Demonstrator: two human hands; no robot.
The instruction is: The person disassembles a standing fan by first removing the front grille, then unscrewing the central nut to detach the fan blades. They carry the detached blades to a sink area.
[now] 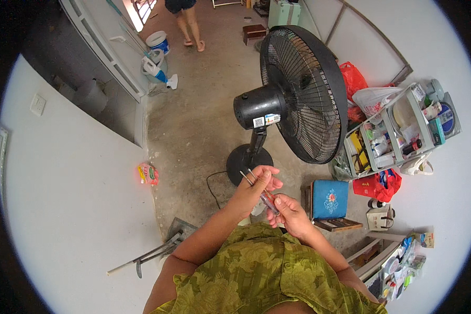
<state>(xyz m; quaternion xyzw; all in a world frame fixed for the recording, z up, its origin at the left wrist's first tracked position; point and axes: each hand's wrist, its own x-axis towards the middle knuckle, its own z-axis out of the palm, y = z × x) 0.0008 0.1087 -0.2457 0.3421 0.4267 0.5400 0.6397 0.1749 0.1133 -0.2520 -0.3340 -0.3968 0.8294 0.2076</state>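
A slim pen-like tool with a dark tip sits just below the centre of the frame, tilted from upper left to lower right and held between both hands. The left hand is closed around its upper part and also pinches two thin metal rods that stick out toward the upper left; what these rods are cannot be told. The right hand grips the tool's lower end between thumb and fingertips, touching the left hand. Both forearms rise from the lower edge, over an olive-green patterned garment that fills the bottom centre. Directly above the hands stands a black pedestal fan on a round base, on a bare concrete floor; a black cable curls away from the base. Just right of the hands is a low wooden stool with a blue embroidered cushion. Further right, a grey shelf unit packed with bottles and small containers stands against the white wall, with red plastic bags beside and behind it. At lower left, long-handled metal tools lie by the wall. At the upper edge, another person's bare legs show, near a white bucket.
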